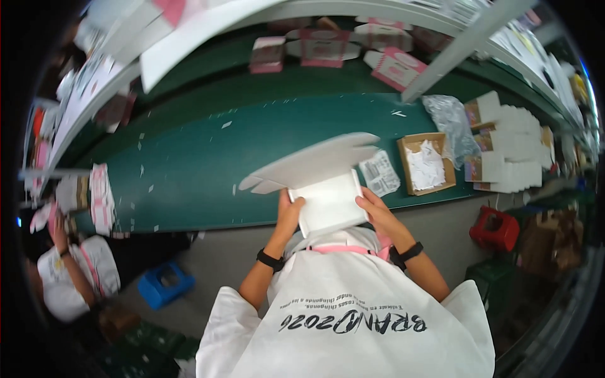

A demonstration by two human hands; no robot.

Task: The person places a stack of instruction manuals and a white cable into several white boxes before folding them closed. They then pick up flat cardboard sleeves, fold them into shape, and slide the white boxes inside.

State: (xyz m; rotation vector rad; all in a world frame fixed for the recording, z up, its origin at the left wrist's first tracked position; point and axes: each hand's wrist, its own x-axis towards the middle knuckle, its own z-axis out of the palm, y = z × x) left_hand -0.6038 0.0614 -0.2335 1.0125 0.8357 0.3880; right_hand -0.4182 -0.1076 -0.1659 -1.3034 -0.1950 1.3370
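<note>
A white cardboard box is held in front of my body at the near edge of the green table. Its lid stands raised on the far side, and the inside of the tray looks bare white. My left hand grips the left wall, thumb over the rim. On the opposite wall, my right hand is closed in the same way. Just beyond the right hand lies a stack of printed white labels.
A shallow brown carton holds white paper pieces. Right of it are clear plastic and stacked white boxes. Pink boxes line the back. A co-worker's hand holds something pink at left. Blue and red stools stand below.
</note>
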